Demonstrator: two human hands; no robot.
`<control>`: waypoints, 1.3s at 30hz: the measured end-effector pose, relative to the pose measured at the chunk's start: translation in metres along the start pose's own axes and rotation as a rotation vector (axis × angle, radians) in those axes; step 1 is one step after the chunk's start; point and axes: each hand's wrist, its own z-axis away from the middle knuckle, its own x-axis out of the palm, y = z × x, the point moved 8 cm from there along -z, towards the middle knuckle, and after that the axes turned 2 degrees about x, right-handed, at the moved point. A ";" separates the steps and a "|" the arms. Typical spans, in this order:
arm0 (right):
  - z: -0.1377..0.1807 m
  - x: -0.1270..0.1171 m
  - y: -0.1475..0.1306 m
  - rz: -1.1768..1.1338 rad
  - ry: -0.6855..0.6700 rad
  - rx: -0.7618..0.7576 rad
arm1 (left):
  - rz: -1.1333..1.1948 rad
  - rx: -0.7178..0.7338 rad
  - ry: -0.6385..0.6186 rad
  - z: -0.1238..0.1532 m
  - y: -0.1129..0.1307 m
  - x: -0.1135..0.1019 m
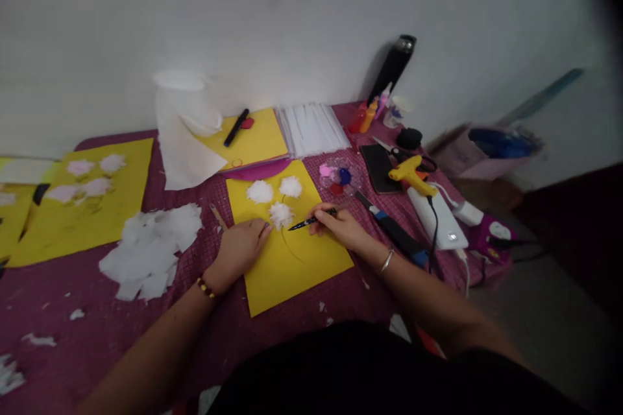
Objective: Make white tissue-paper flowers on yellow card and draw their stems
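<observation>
A yellow sheet of paper (pixel 292 266) lies in front of me on the maroon cloth. Three white tissue puffs (pixel 281 214) sit on its upper part, with a thin dark curved line drawn below them. My right hand (pixel 341 227) is closed on a black marker (pixel 309 222), its tip touching the sheet just right of the lowest puff. My left hand (pixel 241 246) rests flat on the sheet's left edge, fingers stretched toward that puff and thumb out, holding nothing.
White tissue scraps (pixel 148 249) lie left of the sheet. Another yellow sheet (pixel 87 201) with puffs lies further left. A yellow glue gun (pixel 411 172), scissors (pixel 394 150), paint palette (pixel 338 176), glue bottles (pixel 367 117), a white power bank (pixel 438 217) and a straw pack (pixel 311 130) crowd the right and back.
</observation>
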 end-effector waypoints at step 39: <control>-0.008 0.026 -0.002 0.265 0.096 -0.066 | -0.029 -0.039 0.194 0.007 -0.012 -0.016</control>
